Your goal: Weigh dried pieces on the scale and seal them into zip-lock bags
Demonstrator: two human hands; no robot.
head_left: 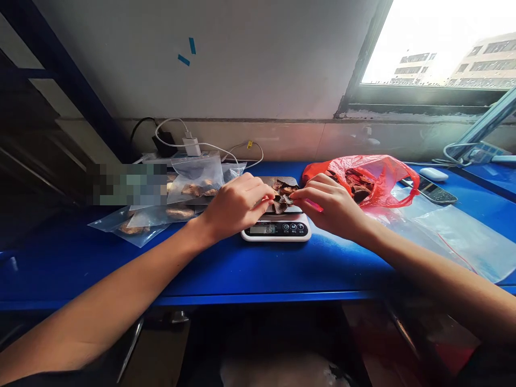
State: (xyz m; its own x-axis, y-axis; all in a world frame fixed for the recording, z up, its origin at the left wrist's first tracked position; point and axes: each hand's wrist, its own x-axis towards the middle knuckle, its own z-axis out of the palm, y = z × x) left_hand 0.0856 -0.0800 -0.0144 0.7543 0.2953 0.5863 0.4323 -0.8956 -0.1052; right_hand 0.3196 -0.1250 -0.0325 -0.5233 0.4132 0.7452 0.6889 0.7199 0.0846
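A white kitchen scale [276,231] with a lit display and a dark weighing plate stands on the blue table. Several curled, dried brown peel-like pieces [284,195] lie heaped on its plate. From the left, my left hand [241,203] reaches over the plate, thumb and forefinger pinched at the heap's edge. My right hand [331,204] pinches at the opposite edge of the same pieces. The fingertips of both hands meet the dried pieces, and the fingers partly hide what is between them.
Clear zip bags [197,185] with brown dried pieces lie at the left. An open red plastic bag [387,185] holds more of the dark pieces at the right. Flat clear bags [471,236], a phone [433,189], a white case [434,173] and a white charger [191,146] surround the work.
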